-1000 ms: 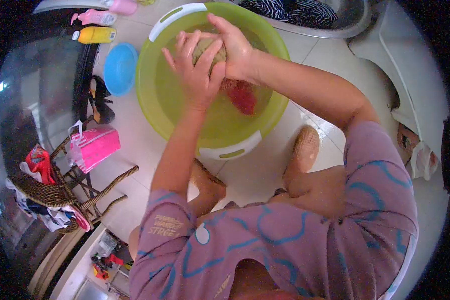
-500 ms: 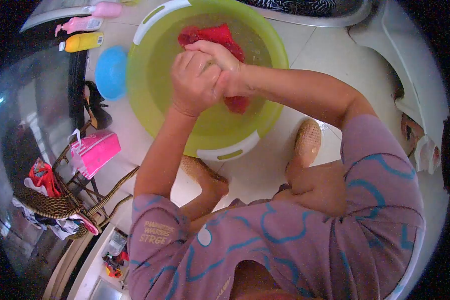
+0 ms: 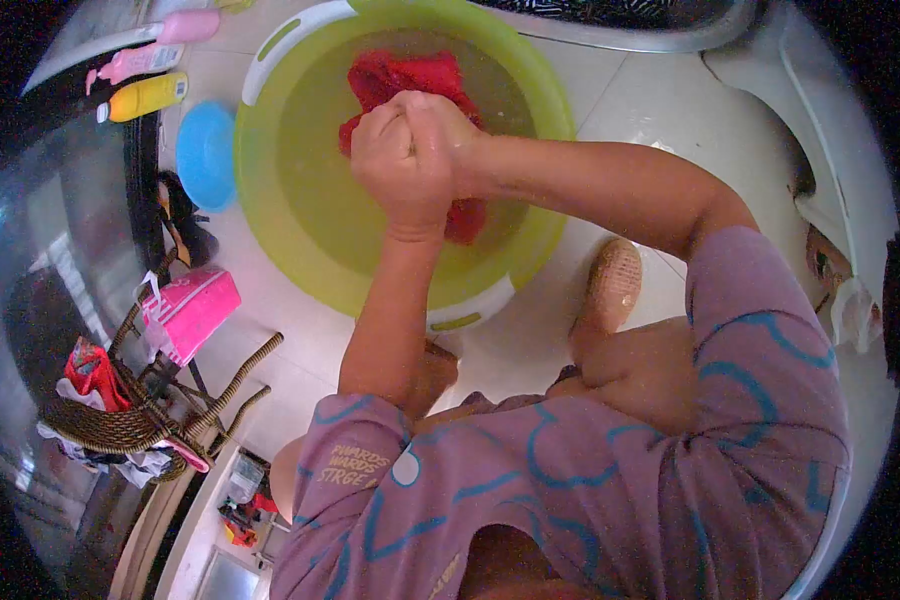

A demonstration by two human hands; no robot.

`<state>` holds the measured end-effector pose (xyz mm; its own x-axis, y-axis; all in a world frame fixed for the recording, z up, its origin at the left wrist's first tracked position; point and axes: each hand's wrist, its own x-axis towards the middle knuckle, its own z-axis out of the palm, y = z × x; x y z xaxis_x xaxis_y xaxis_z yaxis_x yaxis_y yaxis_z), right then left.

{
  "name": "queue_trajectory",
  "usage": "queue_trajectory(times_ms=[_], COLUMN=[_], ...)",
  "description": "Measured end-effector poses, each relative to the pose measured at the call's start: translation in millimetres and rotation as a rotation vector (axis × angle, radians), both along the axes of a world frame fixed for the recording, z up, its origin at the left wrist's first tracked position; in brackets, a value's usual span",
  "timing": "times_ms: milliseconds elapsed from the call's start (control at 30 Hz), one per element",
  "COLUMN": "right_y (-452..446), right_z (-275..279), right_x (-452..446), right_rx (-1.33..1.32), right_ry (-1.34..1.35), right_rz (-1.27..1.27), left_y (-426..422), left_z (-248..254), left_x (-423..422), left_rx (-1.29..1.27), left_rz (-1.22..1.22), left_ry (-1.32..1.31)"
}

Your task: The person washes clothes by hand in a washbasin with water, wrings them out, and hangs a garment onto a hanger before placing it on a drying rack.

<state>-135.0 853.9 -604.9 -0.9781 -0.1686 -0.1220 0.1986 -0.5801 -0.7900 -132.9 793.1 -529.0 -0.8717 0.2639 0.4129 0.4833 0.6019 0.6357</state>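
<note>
A large green basin (image 3: 253, 200) with white handles stands on the floor, with cloudy water in it. In it is a wet red cloth (image 3: 406, 75), whose ends show above and below my two hands. My left hand (image 3: 402, 170) is closed over the cloth, its fingers pressed against those of my right hand (image 3: 450, 132). The right hand is closed too, partly covered by the left. The middle of the cloth is hidden beneath both hands.
Left of the basin are a blue bowl (image 3: 205, 155), a yellow bottle (image 3: 148, 97), a pink pump bottle (image 3: 140, 63) and black shoes (image 3: 192, 230). A pink bag (image 3: 192, 310) lies by a wicker chair (image 3: 120, 425) holding clothes. A metal-rimmed tub (image 3: 650, 38) is at the top.
My left hand and forearm have swung right, closing tighter against my right hand. More of the red cloth shows left of the hands. The view has shifted slightly.
</note>
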Motion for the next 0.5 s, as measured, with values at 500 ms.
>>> queue_trajectory(times_ms=[500], right_y=[-11.2], right_z=[62.4], right_x=[13.8], right_rx=[0.062], right_ry=[-0.333], right_rz=[-0.3], left_y=[8.1], left_z=[60.4], left_x=[-0.9], left_rx=[0.219], left_rz=[0.326], left_ry=[-0.594])
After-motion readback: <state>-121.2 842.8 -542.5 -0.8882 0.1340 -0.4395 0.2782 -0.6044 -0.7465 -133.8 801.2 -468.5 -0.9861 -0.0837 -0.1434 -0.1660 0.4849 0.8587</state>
